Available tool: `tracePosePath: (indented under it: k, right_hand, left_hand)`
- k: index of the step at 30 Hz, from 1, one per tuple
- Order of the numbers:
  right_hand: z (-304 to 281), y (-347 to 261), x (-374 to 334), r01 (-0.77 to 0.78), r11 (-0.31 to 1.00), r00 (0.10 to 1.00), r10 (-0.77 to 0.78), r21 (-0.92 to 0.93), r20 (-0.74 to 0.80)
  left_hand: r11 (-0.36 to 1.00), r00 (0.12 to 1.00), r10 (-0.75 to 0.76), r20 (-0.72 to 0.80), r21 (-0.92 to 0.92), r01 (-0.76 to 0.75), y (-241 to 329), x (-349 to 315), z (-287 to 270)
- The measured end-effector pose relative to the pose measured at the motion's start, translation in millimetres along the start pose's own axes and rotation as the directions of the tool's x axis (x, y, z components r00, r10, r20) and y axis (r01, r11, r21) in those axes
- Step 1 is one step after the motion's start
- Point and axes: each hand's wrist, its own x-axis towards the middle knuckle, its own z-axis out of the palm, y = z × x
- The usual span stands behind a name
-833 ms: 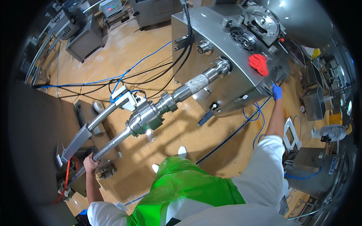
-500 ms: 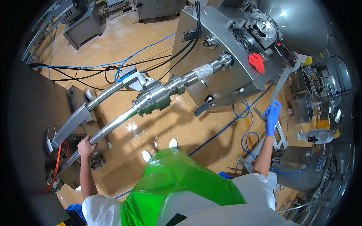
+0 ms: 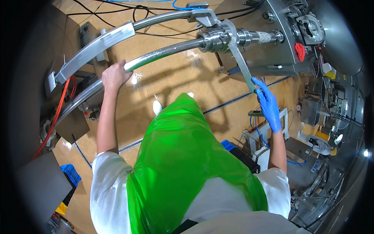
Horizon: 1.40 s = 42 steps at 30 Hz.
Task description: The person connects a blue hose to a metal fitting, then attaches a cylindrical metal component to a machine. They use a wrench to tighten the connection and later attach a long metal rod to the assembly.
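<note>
My bare left hand (image 3: 114,78) is closed around a shiny steel pipe (image 3: 167,51) that runs from the lower left up to a stepped metal coupling (image 3: 213,40). My right hand (image 3: 268,104), in a blue glove, grips the lower end of a long flat grey hook spanner (image 3: 242,64). The spanner's curved head lies at the coupling's right part; whether it has caught a notch there I cannot tell. Past the coupling, the pipe joins the side of a large steel machine (image 3: 259,58). Above the pipe runs a second bar with a squared metal sleeve (image 3: 97,50).
A red cloth (image 3: 299,52) sits on the machine's edge. Black cables (image 3: 142,11) and a blue hose cross the floor. A red hose (image 3: 58,117) hangs at the left beside a steel cabinet. Blue crates (image 3: 71,174) stand low on both sides. Drain channels (image 3: 230,102) cut across the floor.
The spanner has come from the right, away from the pipe, over to the coupling with my right hand. My left hand stays on the pipe. The view has shifted, and more apron shows.
</note>
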Motion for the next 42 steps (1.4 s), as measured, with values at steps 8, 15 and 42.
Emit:
tracePosePath:
  k: [8, 15, 42]
  right_hand:
    - [4, -43, 25, 0.060, 0.980, 0.985, -0.028, -0.187, 0.170]
    - [8, -62, 30, 0.072, 0.947, 0.973, 0.002, -0.314, 0.229]
    - [79, -40, -7, -0.049, 0.962, 0.998, 0.059, -0.270, 0.027]
  left_hand:
    - [0.997, 1.000, 0.016, 0.004, -0.070, -0.016, -9, 2, 1]
    - [0.993, 1.000, 0.027, 0.003, -0.113, -0.026, -13, 1, 2]
    - [0.997, 0.996, -0.001, 0.089, -0.081, 0.008, -10, 4, -1]
